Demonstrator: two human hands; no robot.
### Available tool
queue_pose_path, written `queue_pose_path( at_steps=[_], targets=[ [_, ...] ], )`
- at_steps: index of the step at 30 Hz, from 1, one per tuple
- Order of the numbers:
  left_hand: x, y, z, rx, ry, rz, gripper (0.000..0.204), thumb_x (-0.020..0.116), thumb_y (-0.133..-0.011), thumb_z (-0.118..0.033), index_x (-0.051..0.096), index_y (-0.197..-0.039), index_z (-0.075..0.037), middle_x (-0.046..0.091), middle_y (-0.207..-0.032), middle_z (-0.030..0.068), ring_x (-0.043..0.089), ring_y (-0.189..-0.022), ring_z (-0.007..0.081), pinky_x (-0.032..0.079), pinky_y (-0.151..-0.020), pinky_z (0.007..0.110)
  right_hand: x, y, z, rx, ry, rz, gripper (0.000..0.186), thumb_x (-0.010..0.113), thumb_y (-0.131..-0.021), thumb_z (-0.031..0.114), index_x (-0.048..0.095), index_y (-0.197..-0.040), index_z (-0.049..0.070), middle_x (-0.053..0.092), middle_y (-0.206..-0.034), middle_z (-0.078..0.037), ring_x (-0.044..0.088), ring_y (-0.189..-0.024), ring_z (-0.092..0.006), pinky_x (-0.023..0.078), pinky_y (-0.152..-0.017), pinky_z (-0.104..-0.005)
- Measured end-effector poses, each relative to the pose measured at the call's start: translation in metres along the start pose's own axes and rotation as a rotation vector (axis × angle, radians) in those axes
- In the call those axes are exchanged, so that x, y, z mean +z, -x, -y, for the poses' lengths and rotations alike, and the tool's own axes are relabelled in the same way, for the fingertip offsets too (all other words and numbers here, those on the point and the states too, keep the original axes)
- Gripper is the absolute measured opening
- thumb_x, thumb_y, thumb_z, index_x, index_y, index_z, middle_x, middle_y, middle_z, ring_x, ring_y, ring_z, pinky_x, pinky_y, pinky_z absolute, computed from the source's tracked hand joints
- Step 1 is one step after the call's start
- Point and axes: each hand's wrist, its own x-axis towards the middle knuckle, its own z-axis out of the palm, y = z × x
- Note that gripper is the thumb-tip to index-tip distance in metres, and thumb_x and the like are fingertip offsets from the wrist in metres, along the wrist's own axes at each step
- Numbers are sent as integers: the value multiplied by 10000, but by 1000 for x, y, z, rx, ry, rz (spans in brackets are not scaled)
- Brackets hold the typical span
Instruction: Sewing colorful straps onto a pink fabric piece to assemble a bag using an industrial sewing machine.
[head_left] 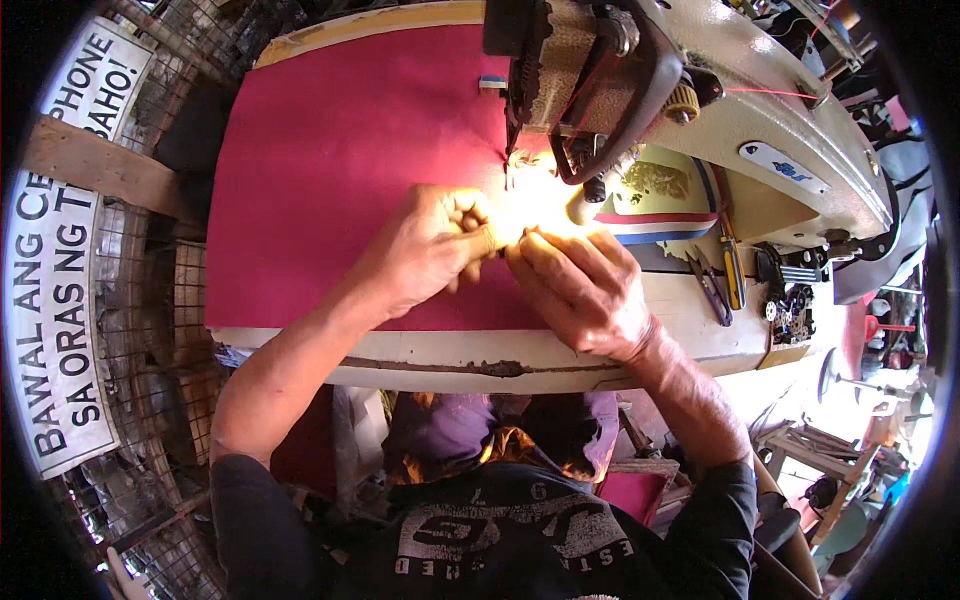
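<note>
Cloth (330, 180) in deep red, right up to the brightly lit sewing machine (745, 125)!

It fills the left end of the bench (665, 300), nearly to the front edge; left hand (440, 245) over it, fingers curled; right hand (585, 285) close beside, fingertips bunched. Whether either grips anything, glare hides! Further right, striped ribbon (650, 230), a scissor-shaped tool (713, 293), a yellow screwdriver (735, 272).

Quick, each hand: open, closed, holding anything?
Left hand: curled closed; whether it holds anything cannot be told.
Right hand: closed; too bright there to tell if holding anything.
</note>
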Motion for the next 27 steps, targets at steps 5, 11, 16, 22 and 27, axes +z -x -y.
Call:
queue_pose_path(
  at_steps=[5,11,16,22,27],
  targets=[
    [-11,-27,4,350,-508,-199,161,688,-908,-162,678,-841,-16,598,-665,166,598,-572,253,493,-565,383,21,-5,-23,36,38,138,372,620,-794,170,654,-1129,12,616,-1024,-103,651,-907,-258,554,-733,-373],
    [-19,-40,21,598,-769,-253,69,672,-879,-127,707,-905,-75,616,-819,109,623,-865,309,505,-814,438,36,1,-26,160,-55,204,334,604,-834,121,654,-1159,63,654,-1053,-108,655,-932,-277,548,-808,-406],
    [-23,-44,31,853,-707,-285,116,677,-850,-58,705,-962,-51,647,-933,92,626,-901,281,511,-815,399,37,-5,-21,283,-144,282,313,605,-865,73,650,-1174,81,681,-1083,-134,660,-964,-307,523,-811,-428],
    [-32,-37,30,1053,-863,-150,131,681,-802,-20,678,-933,-20,646,-960,81,620,-898,253,514,-801,377,27,-4,-34,304,-302,137,301,693,-842,47,707,-1136,109,690,-941,-125,659,-824,-325,510,-711,-464],
    [-32,-34,24,993,-927,-66,158,704,-788,6,685,-943,-15,647,-973,84,621,-904,258,513,-816,382,20,12,-50,512,-440,184,89,682,-873,111,672,-886,23,662,-822,-151,641,-762,-334,501,-688,-431]
  ],
)
